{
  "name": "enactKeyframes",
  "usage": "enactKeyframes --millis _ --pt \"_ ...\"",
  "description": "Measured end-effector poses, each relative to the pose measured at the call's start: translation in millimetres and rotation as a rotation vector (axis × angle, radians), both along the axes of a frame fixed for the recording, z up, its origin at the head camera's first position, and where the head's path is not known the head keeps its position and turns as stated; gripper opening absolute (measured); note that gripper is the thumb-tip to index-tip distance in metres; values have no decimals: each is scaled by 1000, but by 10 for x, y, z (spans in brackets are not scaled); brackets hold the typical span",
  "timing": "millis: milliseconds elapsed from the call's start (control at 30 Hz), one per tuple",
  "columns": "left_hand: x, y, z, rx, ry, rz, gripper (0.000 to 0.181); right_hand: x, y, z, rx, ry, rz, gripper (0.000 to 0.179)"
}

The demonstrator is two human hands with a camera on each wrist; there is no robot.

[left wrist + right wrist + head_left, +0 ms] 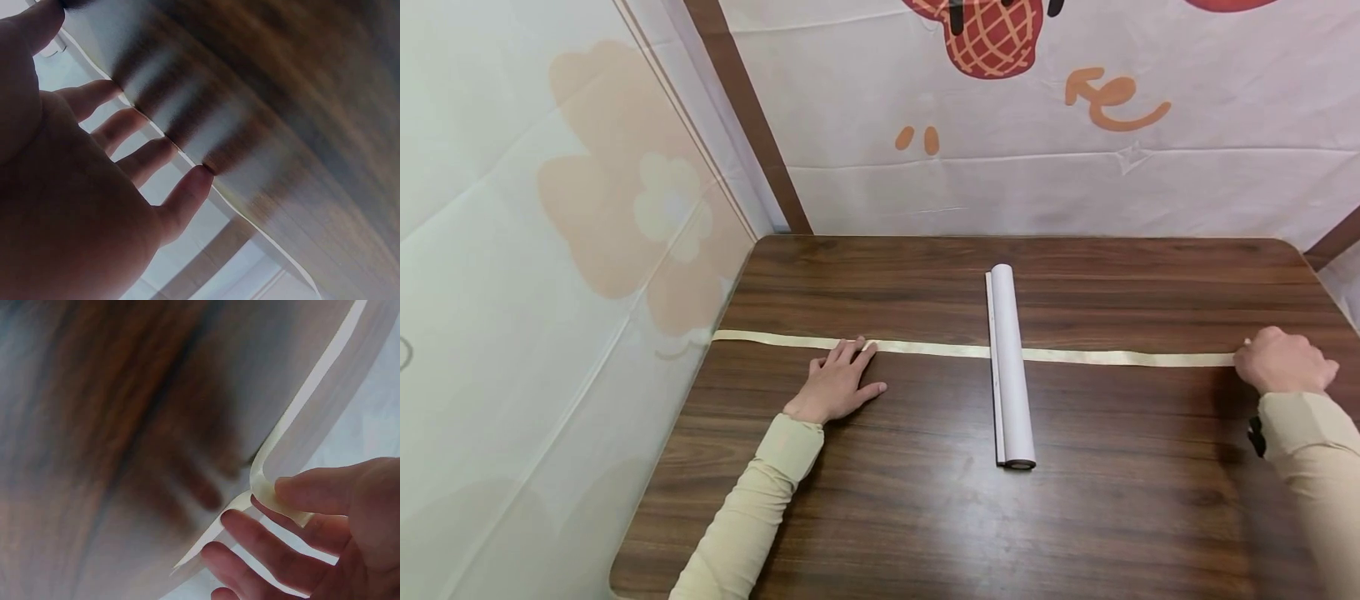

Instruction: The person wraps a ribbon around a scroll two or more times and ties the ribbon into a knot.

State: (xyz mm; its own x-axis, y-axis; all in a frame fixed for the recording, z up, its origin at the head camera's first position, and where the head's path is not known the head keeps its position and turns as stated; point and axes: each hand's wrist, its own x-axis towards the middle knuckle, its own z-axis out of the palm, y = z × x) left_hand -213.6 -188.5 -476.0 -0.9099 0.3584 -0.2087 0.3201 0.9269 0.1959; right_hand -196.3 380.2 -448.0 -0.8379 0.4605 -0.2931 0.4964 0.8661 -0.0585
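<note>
A long, narrow cream tape-like strip (808, 342) runs across the brown table. Fingertips of my left hand (837, 385) rest on it left of the middle, with the fingers straight and spread; the left wrist view shows them along a pale line (234, 203). At the right side, my right hand (1287, 360) pinches the strip between thumb and index finger. There the pinched end (284, 503) curls up off the tabletop, and another pale length (215, 531) lies below the fingers. A white roll (1013, 392) lies lengthwise across the strip, between both hands.
The wood-grain table (880, 517) has rounded corners. A white sheet printed with flowers (610, 175) hangs close along its left edge, and another printed sheet (1037, 192) hangs behind its far edge.
</note>
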Motion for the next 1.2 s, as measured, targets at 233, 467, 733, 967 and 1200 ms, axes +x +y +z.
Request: enactKeyframes --millis 233,467,733,967,1200 --pt "0 -1 11 10 -7 -3 68 -46 -150 80 -23 62 70 38" --pt "-15 -6 -1 9 -11 1 69 -103 -256 169 -96 144 160 34" --pt "-19 -19 -16 11 -9 6 69 -240 -616 309 -133 326 250 32" --pt "-4 -20 -13 11 -13 6 69 -371 -1069 441 -311 545 380 33" --pt "5 -15 4 8 -12 5 69 -435 -1493 591 -511 616 422 26"
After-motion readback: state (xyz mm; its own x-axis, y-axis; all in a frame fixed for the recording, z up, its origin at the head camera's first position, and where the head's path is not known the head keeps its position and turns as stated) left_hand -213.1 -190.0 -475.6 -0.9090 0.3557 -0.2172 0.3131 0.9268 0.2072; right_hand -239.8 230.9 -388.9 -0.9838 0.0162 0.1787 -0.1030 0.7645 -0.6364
